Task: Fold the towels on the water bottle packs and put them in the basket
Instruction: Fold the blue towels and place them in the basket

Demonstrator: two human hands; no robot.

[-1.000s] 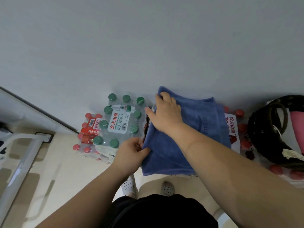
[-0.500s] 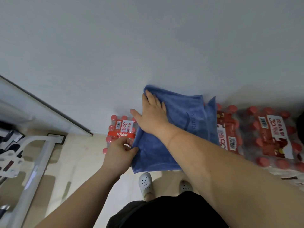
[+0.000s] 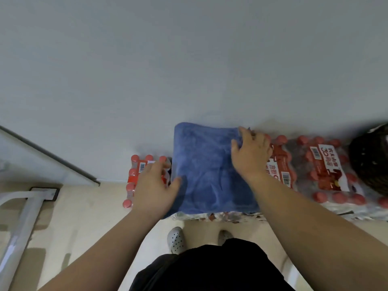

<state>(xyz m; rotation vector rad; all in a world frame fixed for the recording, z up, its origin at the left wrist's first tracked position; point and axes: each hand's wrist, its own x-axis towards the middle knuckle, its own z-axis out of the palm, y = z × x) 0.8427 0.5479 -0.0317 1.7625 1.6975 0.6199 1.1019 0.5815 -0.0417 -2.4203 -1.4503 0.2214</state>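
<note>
A blue towel [image 3: 206,166] lies folded flat on shrink-wrapped packs of red-capped water bottles [image 3: 319,171] against the wall. My left hand [image 3: 155,185] rests at the towel's left edge, thumb touching the cloth, fingers spread. My right hand [image 3: 251,153] lies on the towel's far right corner, fingers curled over that edge. A dark woven basket [image 3: 369,162] shows partly at the right edge of the view, on the bottle packs.
A lower pack of red-capped bottles [image 3: 139,177] stands on the floor left of the towel. A white metal frame [image 3: 23,213] crosses the floor at the left. My white shoes [image 3: 176,241] stand just before the packs. The grey wall is close behind.
My right hand has swept from the towel's left side to its right far corner. My left hand let go of the left edge and opened. The view shifted, hiding the green-capped pack.
</note>
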